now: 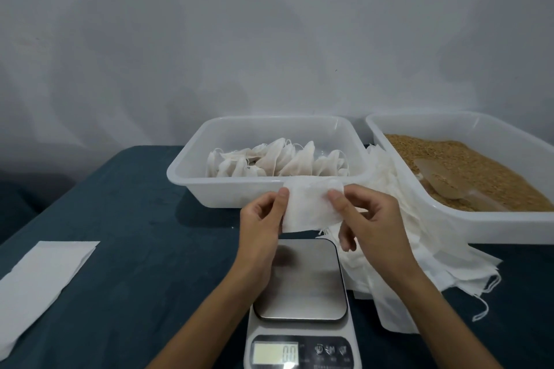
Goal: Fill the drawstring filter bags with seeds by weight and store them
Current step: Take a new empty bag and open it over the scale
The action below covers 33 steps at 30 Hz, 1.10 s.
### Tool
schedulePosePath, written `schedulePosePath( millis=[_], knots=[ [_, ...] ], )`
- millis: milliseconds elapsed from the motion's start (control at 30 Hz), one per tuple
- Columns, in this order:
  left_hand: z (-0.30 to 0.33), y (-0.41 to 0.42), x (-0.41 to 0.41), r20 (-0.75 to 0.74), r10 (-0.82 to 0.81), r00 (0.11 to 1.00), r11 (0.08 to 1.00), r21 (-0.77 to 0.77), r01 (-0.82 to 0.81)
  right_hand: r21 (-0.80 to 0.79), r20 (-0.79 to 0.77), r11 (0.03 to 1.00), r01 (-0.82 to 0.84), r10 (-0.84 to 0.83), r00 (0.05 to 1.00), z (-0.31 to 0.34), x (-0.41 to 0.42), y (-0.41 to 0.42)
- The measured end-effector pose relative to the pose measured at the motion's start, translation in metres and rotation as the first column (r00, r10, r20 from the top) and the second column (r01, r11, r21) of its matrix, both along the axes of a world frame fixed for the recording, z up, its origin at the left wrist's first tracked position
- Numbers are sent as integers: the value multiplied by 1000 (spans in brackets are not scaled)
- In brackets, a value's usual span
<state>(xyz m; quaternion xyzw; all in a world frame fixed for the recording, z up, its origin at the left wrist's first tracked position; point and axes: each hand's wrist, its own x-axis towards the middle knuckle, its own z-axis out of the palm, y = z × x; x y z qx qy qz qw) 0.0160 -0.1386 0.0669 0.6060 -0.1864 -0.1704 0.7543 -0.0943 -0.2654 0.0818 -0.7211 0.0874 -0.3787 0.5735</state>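
Empty filter bag (311,209): light, limp, thin fabric; likely best pinched at the top corners near the drawstring. Held in the air above the scale (299,278), between both hands. Left hand (263,219) pinches its left edge, right hand (368,216) its right edge. Seeds (467,165) in tub at table's far right corner.

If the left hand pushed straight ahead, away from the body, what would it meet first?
Most likely the near wall of the tub holding the filled bags, just beyond the left hand, which pinches the empty bag. Depth between them is unclear.
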Motion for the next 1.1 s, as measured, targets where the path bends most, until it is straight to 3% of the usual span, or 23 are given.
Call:
schedulePosePath(
  millis=[233,333,500,667,867,967,1033,1100],
  knots=[
    [-1,0,8,-41,100,994,995,-9,-101,-14,-11,999,37,-37,999,-2,-1,-1],
    [0,0,7,-21,106,994,994,0,-106,-36,-15,999,-25,25,1000,-1,0,2],
    [-2,0,6,33,60,998,998,22,-61,-33,-13,997,67,-67,998,-3,0,-2],
    [-3,2,9,49,36,998,999,31,-37,-79,-94,993,-87,79,992,-1,-1,-2],
    [-5,7,8,214,32,976,989,133,-61,-194,-78,977,89,-106,991,7,-7,0],
    [1,12,1,523,67,849,980,123,-153,-208,-100,970,123,-146,984,12,-10,-4],
    [2,14,-5,720,-64,691,975,192,-109,-218,-153,971,96,-131,980,16,-11,-8],
    [-1,14,-13,753,-248,610,947,322,-12,-248,-237,968,50,-110,965,20,-12,-9]
  ],
)
